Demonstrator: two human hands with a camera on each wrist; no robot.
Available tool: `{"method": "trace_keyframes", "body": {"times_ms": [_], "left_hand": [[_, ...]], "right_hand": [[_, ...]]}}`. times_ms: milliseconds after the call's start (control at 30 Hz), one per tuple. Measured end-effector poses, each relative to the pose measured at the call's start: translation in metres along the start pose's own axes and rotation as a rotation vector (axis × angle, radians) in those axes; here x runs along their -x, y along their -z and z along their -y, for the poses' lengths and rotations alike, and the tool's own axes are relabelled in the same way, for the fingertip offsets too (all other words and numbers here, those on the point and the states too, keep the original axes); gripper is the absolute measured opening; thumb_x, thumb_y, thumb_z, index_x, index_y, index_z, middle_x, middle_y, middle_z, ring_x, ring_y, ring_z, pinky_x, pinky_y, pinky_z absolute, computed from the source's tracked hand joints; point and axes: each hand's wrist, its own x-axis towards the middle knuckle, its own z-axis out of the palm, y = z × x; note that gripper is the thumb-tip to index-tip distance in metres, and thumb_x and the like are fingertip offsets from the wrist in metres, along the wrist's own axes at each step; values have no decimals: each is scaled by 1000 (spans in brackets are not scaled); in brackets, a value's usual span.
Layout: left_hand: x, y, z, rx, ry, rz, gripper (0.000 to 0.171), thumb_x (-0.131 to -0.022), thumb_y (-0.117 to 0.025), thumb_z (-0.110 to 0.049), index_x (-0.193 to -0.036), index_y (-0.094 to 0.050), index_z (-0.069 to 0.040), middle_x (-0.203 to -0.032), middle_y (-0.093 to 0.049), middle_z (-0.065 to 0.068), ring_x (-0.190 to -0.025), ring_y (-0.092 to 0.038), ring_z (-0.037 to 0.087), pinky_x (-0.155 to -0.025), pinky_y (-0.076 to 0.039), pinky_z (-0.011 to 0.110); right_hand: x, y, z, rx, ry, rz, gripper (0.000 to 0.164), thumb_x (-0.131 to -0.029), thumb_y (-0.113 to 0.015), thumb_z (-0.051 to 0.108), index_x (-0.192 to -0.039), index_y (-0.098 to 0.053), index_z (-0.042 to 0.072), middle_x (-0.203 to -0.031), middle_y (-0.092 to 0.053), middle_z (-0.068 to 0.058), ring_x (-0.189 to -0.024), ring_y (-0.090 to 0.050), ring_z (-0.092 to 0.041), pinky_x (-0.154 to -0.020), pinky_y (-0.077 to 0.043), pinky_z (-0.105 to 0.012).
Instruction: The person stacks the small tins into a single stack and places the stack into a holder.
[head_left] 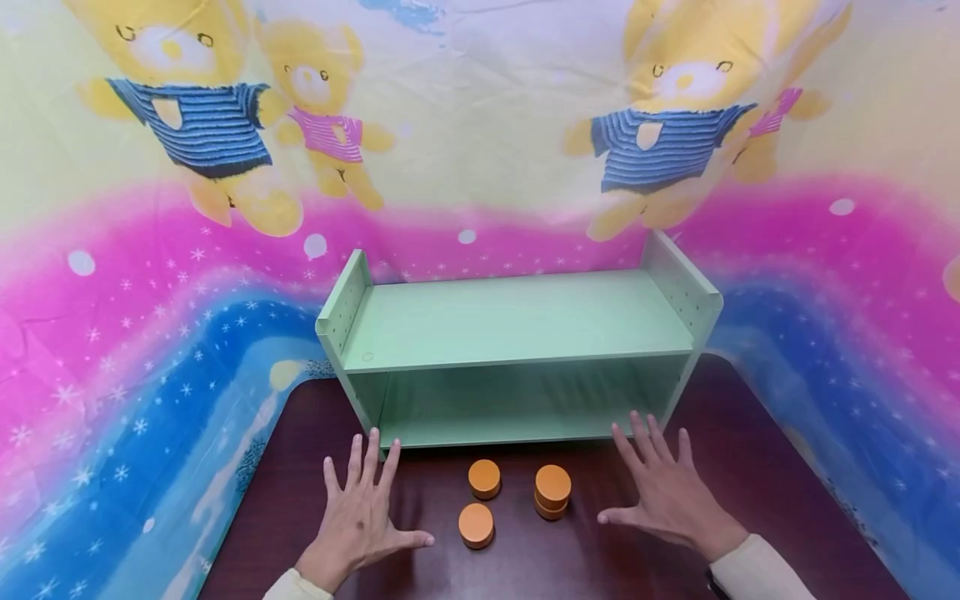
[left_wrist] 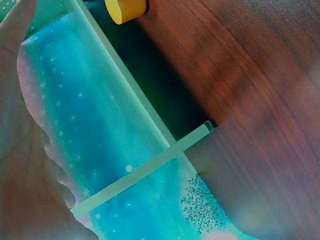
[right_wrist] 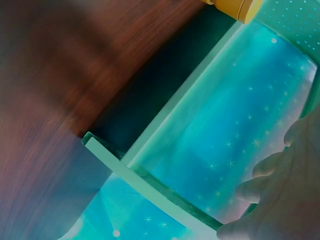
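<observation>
My left hand (head_left: 358, 518) is spread with straight fingers over the table, left of the orange cylinders, its fingertips overlapping the shelf's lower left corner in the head view. Mirroring it, my right hand (head_left: 671, 500) is spread on the right and holds nothing. Between the hands are short orange cylinders: one nearer the shelf (head_left: 484, 479), one closer to me (head_left: 476, 526), and a stack of two (head_left: 552, 487) on the right. Just behind them stands a pale green two-tier shelf (head_left: 517, 321). At the wrist views' outer edges, the left palm (left_wrist: 20, 150) and right fingers (right_wrist: 285, 185) show.
The dark brown wooden table (head_left: 517, 567) holds everything. A cloth backdrop (head_left: 465, 150) with bears, pink and blue bands hangs behind and along both sides. The shelf's side panels (head_left: 682, 287) rise above its upper board.
</observation>
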Motion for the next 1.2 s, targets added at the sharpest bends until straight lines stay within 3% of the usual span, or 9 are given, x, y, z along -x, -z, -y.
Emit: {"method": "trace_keyframes", "body": {"times_ms": [233, 500, 833, 1067, 1200], "left_hand": [[0, -3, 1, 31, -8, 15, 136, -58, -51, -99, -157, -29, -8, -162, -15, 26, -147, -13, 48, -111, -16, 75], [-1, -4, 0, 129, -18, 54, 135, -59, -55, -96, -157, -29, -6, -162, -15, 27, -147, -15, 49, -114, -16, 71], [3, -12, -3, 224, -47, 44, 135, -61, -59, -93, -157, -27, -3, -161, -14, 29, -144, -21, 52, -112, -31, 64], [5, -20, -5, 273, -49, 63, 135, -62, -61, -91, -157, -26, -2, -161, -13, 28, -145, -21, 49, -112, -32, 63], [6, -24, -6, 325, -48, 73, 136, -62, -63, -89, -158, -23, -3, -162, -12, 26, -146, -19, 47, -113, -32, 60]], "right_hand": [[0, -3, 1, -12, 7, -1, 120, -74, -62, 82, -159, -21, 8, -162, -10, -27, -146, -15, -50, -108, -11, -79], [-3, -8, 2, -96, 6, 35, 120, -75, -65, 78, -162, -12, 13, -161, -12, -29, -144, -18, -53, -111, -14, -75], [-6, -16, 6, -116, 47, 33, 122, -72, -63, 82, -156, -27, 2, -158, -22, -30, -142, -25, -51, -111, -26, -68], [-7, -22, 8, -147, 51, 37, 124, -71, -63, 83, -156, -27, -1, -158, -24, -29, -143, -26, -48, -110, -27, -69], [-6, -27, 6, -163, 83, -3, 125, -69, -71, 76, -155, -27, -3, -157, -27, -30, -141, -31, -47, -109, -33, -66]]}}
